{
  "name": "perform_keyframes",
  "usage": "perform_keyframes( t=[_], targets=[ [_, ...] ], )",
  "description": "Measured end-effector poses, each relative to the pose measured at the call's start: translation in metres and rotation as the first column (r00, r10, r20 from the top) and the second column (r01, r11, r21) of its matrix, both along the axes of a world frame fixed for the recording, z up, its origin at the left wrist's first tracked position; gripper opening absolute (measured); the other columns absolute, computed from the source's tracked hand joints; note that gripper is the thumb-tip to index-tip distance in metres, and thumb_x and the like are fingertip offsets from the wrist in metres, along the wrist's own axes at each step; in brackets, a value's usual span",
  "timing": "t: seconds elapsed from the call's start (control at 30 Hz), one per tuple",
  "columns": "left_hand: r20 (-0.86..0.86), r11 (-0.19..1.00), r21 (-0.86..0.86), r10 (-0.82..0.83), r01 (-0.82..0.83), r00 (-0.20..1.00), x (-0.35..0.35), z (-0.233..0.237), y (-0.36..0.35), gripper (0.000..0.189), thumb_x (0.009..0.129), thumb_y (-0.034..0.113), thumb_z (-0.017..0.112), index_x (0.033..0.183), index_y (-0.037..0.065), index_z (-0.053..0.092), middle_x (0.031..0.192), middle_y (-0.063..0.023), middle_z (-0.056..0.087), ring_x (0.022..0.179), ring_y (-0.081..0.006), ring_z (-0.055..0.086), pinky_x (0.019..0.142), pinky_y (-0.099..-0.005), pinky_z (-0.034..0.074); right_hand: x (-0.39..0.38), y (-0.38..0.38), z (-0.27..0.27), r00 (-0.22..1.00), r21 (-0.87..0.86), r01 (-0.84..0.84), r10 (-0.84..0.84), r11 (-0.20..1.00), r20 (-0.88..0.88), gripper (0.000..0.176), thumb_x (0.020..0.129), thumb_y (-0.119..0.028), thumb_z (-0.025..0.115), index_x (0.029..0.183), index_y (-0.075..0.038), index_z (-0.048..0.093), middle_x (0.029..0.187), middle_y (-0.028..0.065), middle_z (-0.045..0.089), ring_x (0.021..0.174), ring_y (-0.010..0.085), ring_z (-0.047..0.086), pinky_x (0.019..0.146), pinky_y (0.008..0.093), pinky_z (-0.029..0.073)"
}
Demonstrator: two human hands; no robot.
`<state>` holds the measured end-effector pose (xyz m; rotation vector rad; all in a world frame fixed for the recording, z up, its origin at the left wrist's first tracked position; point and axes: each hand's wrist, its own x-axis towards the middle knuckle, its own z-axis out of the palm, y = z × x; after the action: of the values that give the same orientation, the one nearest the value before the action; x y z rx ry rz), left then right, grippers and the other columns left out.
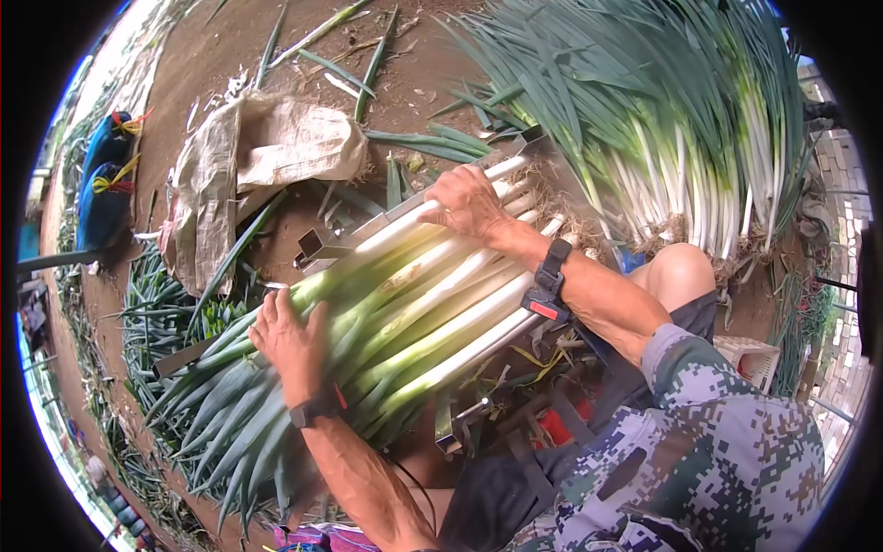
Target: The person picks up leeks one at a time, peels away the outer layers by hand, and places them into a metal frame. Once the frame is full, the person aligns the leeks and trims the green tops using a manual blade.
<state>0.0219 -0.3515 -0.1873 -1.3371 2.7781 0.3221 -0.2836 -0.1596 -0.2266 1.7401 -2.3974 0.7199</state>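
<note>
A bundle of long leeks [432,304] lies across a metal rack [368,230], white root ends at the upper right and green leaves at the lower left. My right hand [464,204] is closed over the white stalks near the roots. My left hand [291,345] rests on the green part at the bundle's left edge, its fingers spread. Both wrists wear dark bands. The stalks under my palms are partly hidden.
A large pile of leeks [681,138] lies at the upper right. A woven sack [267,152] is on the soil at the upper left, with loose green leaves around it. Blue bundles [103,207] stand at the far left; a pale crate [747,359] is at the right.
</note>
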Motion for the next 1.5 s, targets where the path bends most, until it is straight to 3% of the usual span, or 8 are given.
perform_keyframes(
  t=[0.2,0.37,0.47,0.6,0.7,1.07,1.37,1.5],
  targets=[
    [0.07,1.0,-0.029,0.0,0.002,0.998,-0.007,0.015,0.008,0.066,0.085,0.053,0.068,0.135,0.012,0.052,0.145,-0.012,0.047,0.136,-0.0347,0.041,0.115,-0.059,0.021,-0.009,0.002,0.005,0.946,0.206,-0.086,0.015,0.975,0.325,0.056,0.088,-0.066,0.055,0.1,-0.015,0.072,0.098,0.0097,0.068,0.099,0.0303,0.06,0.092,0.044,0.042],
    [0.037,0.999,-0.037,0.015,-0.013,0.999,-0.009,0.025,0.012,0.071,0.084,0.054,0.07,0.138,0.011,0.052,0.145,-0.0157,0.049,0.137,-0.0338,0.042,0.116,-0.0571,0.022,0.024,0.001,0.037,0.985,-0.154,0.061,-0.034,0.986,0.169,0.029,0.085,-0.041,0.072,0.096,-0.014,0.072,0.094,0.0079,0.067,0.098,0.029,0.061,0.087,0.0415,0.047],
    [-0.145,0.983,-0.182,-0.03,0.003,0.989,-0.014,0.025,0.017,0.064,0.081,0.042,0.076,0.133,0.011,0.056,0.137,-0.0158,0.055,0.129,-0.0342,0.048,0.111,-0.049,0.031,0.066,0.001,0.061,0.914,0.028,-0.199,0.175,0.98,0.366,0.021,0.081,-0.028,0.076,0.095,-0.013,0.072,0.094,0.0064,0.067,0.094,0.028,0.062,0.084,0.0402,0.05],
    [-0.432,0.983,-0.186,-0.094,0.014,0.897,-0.021,0.055,0.054,0.036,0.078,0.024,0.079,0.109,0.009,0.067,0.113,-0.0098,0.062,0.106,-0.0318,0.057,0.093,-0.0423,0.044,0.092,-0.001,0.039,0.932,-0.011,-0.228,0.221,0.974,0.288,0.018,0.082,-0.025,0.075,0.094,-0.011,0.071,0.093,0.0053,0.067,0.09,0.0273,0.062,0.079,0.0396,0.051],
    [-0.256,0.99,-0.066,-0.138,0.125,0.957,-0.007,0.054,0.091,0.032,0.078,0.025,0.079,0.105,0.012,0.068,0.108,-0.0077,0.062,0.104,-0.0292,0.057,0.089,-0.0428,0.044,0.104,-0.003,0.038,0.919,-0.102,-0.211,0.232,0.972,0.318,0.013,0.083,-0.025,0.072,0.086,-0.012,0.072,0.09,0.0044,0.066,0.09,0.0268,0.062,0.079,0.0398,0.052],
    [-0.469,0.99,-0.063,-0.144,0.129,0.872,0.008,0.032,0.107,0.019,0.08,0.012,0.075,0.099,0.012,0.071,0.109,-0.0069,0.062,0.11,-0.0311,0.056,0.097,-0.0436,0.043,0.058,0.029,0.031,0.997,0.266,-0.081,0.075,0.961,0.033,0.015,0.085,-0.016,0.058,0.076,-0.01,0.069,0.082,0.0115,0.063,0.084,0.029,0.062,0.075,0.0433,0.051],
    [-0.485,0.992,-0.013,-0.113,0.122,0.867,0.008,0.024,0.107,0.021,0.08,0.01,0.073,0.101,0.013,0.071,0.113,-0.0072,0.062,0.112,-0.0322,0.055,0.099,-0.0436,0.042,0.129,-0.01,0.025,0.97,0.058,-0.129,0.114,0.99,0.213,0.016,0.085,-0.016,0.059,0.075,-0.008,0.068,0.083,0.0151,0.064,0.082,0.0319,0.063,0.076,0.0426,0.053],
    [-0.506,0.994,-0.04,-0.108,0.101,0.856,0.009,0.023,0.108,0.022,0.08,0.01,0.073,0.102,0.013,0.07,0.114,-0.0077,0.062,0.113,-0.0324,0.055,0.1,-0.0439,0.041,0.066,0.024,0.027,0.997,0.321,0.017,-0.038,0.947,0.06,0.017,0.087,-0.021,0.062,0.08,-0.008,0.069,0.087,0.0153,0.065,0.088,0.0328,0.064,0.079,0.0441,0.053]
  ],
)
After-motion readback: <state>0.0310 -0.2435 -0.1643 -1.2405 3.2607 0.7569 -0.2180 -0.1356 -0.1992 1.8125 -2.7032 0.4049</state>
